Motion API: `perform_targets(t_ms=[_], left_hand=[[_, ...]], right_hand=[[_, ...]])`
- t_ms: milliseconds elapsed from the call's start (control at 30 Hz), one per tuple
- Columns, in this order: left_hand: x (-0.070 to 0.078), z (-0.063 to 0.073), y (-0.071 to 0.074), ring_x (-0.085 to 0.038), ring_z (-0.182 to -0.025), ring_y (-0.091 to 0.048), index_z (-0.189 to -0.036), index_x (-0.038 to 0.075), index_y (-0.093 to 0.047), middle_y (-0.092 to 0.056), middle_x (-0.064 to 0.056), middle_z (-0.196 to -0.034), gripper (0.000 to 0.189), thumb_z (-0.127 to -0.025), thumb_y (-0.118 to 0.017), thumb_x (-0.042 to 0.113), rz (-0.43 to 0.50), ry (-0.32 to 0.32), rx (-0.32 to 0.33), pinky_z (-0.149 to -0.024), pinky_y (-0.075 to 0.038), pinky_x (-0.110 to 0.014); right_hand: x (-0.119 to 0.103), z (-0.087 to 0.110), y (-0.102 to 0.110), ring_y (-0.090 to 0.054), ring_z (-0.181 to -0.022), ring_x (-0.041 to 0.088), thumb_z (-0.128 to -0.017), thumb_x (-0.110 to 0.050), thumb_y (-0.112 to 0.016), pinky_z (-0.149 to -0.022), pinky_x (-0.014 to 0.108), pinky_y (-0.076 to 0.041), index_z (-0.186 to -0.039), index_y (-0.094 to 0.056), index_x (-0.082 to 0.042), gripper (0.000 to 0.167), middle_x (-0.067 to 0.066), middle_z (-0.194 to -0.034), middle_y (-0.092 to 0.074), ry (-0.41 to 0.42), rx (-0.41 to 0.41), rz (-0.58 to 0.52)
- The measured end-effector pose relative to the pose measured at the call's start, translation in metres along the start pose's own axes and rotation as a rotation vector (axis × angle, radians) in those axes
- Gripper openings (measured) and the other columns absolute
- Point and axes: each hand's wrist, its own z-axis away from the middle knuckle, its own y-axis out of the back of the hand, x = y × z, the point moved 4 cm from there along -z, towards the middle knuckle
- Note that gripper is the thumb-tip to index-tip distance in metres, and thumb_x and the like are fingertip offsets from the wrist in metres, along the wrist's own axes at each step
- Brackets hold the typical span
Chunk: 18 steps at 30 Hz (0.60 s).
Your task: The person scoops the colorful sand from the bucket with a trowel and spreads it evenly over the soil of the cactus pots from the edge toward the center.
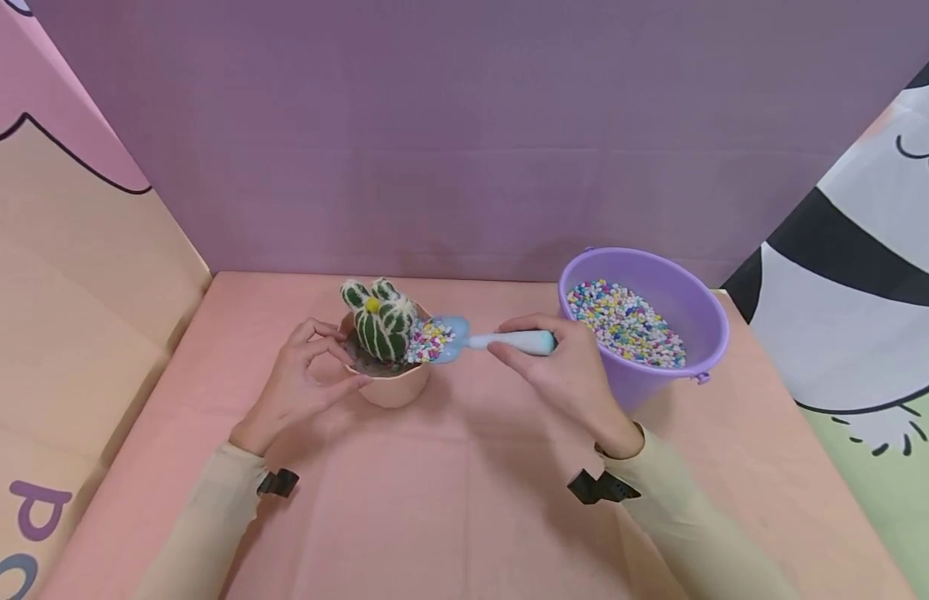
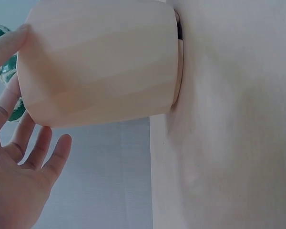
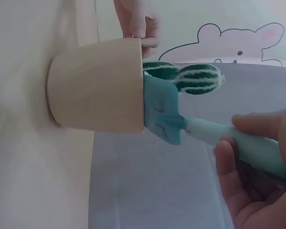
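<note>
A light-peach flowerpot (image 1: 392, 390) with dark soil holds a green, white-striped cactus (image 1: 383, 333) bearing a yellow flower. My left hand (image 1: 295, 383) holds the pot by its rim, thumb at the front and fingertips at the left side. From the right, my right hand (image 1: 569, 367) grips a small trowel by its pale blue handle (image 3: 248, 145). The trowel's blue blade (image 3: 163, 109) lies at the pot's right rim, tipped toward the soil. Colourful pebbles (image 1: 430, 340) lie on the blade beside the cactus; in the right wrist view the blade's underside hides them.
A purple bucket (image 1: 702, 321) part-filled with multicoloured pebbles (image 1: 625, 323) stands to the right, close beyond my right hand. The pink-covered table (image 1: 404, 500) ends at a purple wall panel (image 1: 464, 150) behind. Printed panels rise on the left and right sides.
</note>
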Motion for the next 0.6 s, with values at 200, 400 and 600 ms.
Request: perform_targets(t_ms=[200, 400, 600], left_hand=[[-0.0007, 0.0010, -0.0002, -0.029, -0.124, -0.055, -0.082, 0.008, -0.074, -0.064, -0.013, -0.120, 0.026, -0.071, -0.098, 0.010, 0.014, 0.010, -0.009, -0.111, -0.040, -0.057], [0.0016, 0.0022, -0.0005, -0.029, -0.121, -0.054, -0.080, 0.009, -0.074, -0.064, -0.012, -0.116, 0.026, -0.070, -0.099, 0.013, -0.008, 0.002, 0.000, -0.109, -0.040, -0.054], [0.0089, 0.0014, -0.0015, -0.029, -0.115, -0.052, -0.078, 0.008, -0.075, -0.062, -0.010, -0.108, 0.029, -0.069, -0.100, 0.018, -0.048, -0.019, 0.012, -0.103, -0.040, -0.048]], right_hand=[[0.0011, 0.0007, -0.0049, -0.068, -0.074, 0.013, -0.087, -0.024, -0.091, -0.064, 0.023, -0.055, -0.100, -0.083, -0.019, 0.016, -0.001, -0.089, -0.080, 0.045, 0.032, -0.082], [0.0002, 0.0007, -0.0045, -0.068, -0.073, 0.012, -0.086, -0.022, -0.091, -0.063, 0.023, -0.054, -0.100, -0.084, -0.018, 0.016, 0.000, -0.088, -0.080, 0.049, 0.032, -0.092], [-0.0038, 0.0002, -0.0022, -0.067, -0.070, 0.011, -0.086, -0.020, -0.091, -0.061, 0.022, -0.053, -0.101, -0.084, -0.018, 0.016, 0.000, -0.087, -0.080, 0.064, 0.037, -0.082]])
